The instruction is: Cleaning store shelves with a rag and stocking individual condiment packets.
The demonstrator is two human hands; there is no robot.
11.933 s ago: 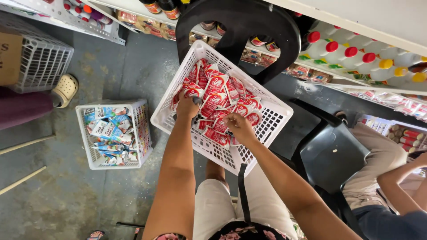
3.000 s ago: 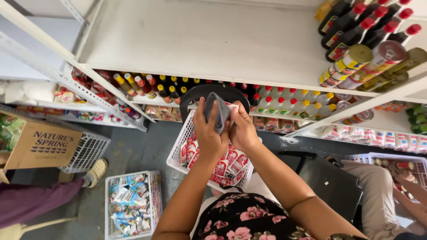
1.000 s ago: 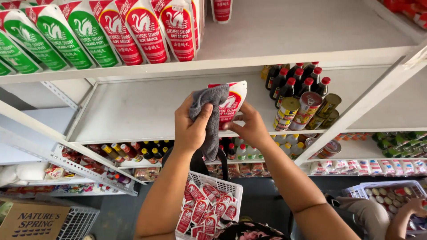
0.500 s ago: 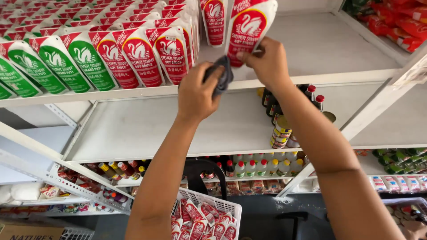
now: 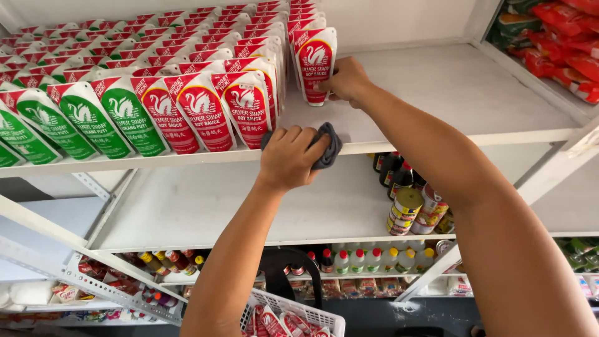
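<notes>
With the right hand (image 5: 347,80) clamped on the red pouch (image 5: 315,62) near the shelf's (image 5: 474,93) front edge, seat it upright beside its row while the left hand (image 5: 293,156), fingers closed on the cloth (image 5: 329,146), stays clear.

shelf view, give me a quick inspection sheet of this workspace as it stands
surface: white top shelf, right part bare
job's things: red pouch upright at the end of the front row; dark grey cloth at the shelf edge
clutter: rows of red pouches and green pouches; sauce bottles and cans on the shelf below; white basket with pouches
hands: right hand grips the red pouch; left hand clutches the cloth
cables: nothing seen
surroundings: more stocked shelves below and right
</notes>
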